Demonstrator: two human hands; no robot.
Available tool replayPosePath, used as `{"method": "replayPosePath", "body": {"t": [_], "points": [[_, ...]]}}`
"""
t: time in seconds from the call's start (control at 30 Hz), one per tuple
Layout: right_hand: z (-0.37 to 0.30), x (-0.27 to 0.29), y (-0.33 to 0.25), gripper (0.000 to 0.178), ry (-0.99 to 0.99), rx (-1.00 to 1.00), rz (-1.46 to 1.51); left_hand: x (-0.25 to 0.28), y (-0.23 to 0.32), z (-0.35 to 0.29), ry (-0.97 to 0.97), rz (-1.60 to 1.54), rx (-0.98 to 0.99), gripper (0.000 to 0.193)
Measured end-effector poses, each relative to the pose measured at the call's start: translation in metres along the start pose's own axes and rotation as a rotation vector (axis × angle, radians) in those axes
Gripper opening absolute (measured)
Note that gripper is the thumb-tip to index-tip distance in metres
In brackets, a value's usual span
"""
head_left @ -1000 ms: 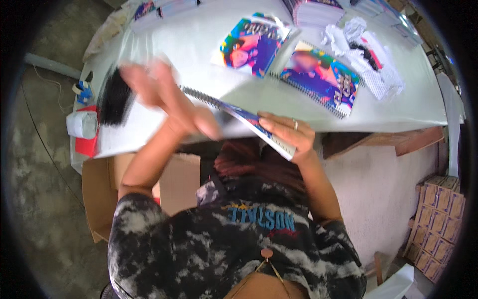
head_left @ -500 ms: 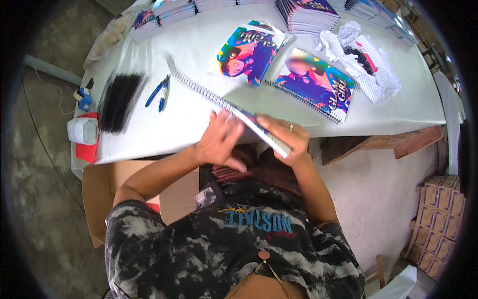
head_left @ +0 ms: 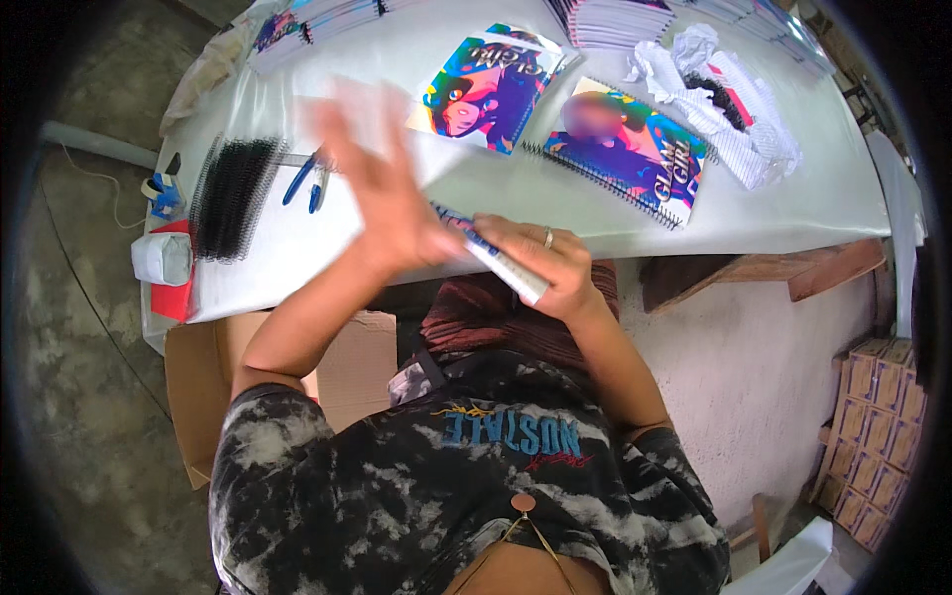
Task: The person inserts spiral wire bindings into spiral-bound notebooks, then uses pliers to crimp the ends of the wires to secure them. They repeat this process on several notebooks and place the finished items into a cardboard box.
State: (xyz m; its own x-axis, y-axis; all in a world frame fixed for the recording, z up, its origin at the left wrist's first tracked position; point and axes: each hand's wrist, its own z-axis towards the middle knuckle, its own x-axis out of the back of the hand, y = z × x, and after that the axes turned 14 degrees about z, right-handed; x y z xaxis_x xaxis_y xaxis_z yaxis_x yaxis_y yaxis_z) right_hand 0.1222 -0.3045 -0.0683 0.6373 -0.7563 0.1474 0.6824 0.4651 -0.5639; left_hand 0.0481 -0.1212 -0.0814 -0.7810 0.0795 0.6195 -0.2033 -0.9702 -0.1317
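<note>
My right hand (head_left: 548, 263) grips a notebook (head_left: 504, 274) at the table's near edge. The notebook is held on edge, so mostly its narrow white side shows. My left hand (head_left: 382, 203) is raised beside the notebook's far end, fingers spread and smeared by motion. Its palm covers part of the table, and the wire coil cannot be made out now. Ahead lie colourful notebooks (head_left: 484, 94), loosely piled, and one with a black spiral (head_left: 630, 154) along its edge. Blue-handled pliers (head_left: 299, 185) lie left of my left hand, next to a bundle of black spiral coils (head_left: 235, 198).
Notebook stacks (head_left: 617, 30) line the far edge. Crumpled white paper (head_left: 764, 154) with black coils sits at the right. A blue tape dispenser (head_left: 167, 196) and a white block (head_left: 164, 260) on something red stand at the left. A cardboard box (head_left: 352, 372) is below the table.
My left hand has swung up and away to the left from the notebook, fingers spreading. The long coil that stretched from the notebook no longer shows. My right hand has shifted slightly left with the notebook.
</note>
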Motion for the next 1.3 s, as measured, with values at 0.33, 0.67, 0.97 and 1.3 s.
{"method": "replayPosePath", "body": {"t": [0.33, 0.67, 0.97, 1.3], "points": [[0.0, -0.005, 0.0, 0.031, 0.016, -0.093, 0.02, 0.002, 0.005, 0.02, -0.07, -0.003, -0.014, 0.109], [0.002, -0.012, 0.008, 0.034, 0.09, -0.156, 0.008, -0.009, 0.019, -0.006, -0.037, -0.147, -0.054, 0.112], [0.001, -0.018, 0.004, 0.04, 0.045, -0.227, 0.127, -0.008, 0.019, -0.007, -0.075, -0.118, -0.003, 0.108], [0.004, -0.018, 0.006, 0.036, 0.009, -0.427, 0.313, 0.024, -0.001, 0.073, 0.127, -0.036, -0.103, 0.035]]}}
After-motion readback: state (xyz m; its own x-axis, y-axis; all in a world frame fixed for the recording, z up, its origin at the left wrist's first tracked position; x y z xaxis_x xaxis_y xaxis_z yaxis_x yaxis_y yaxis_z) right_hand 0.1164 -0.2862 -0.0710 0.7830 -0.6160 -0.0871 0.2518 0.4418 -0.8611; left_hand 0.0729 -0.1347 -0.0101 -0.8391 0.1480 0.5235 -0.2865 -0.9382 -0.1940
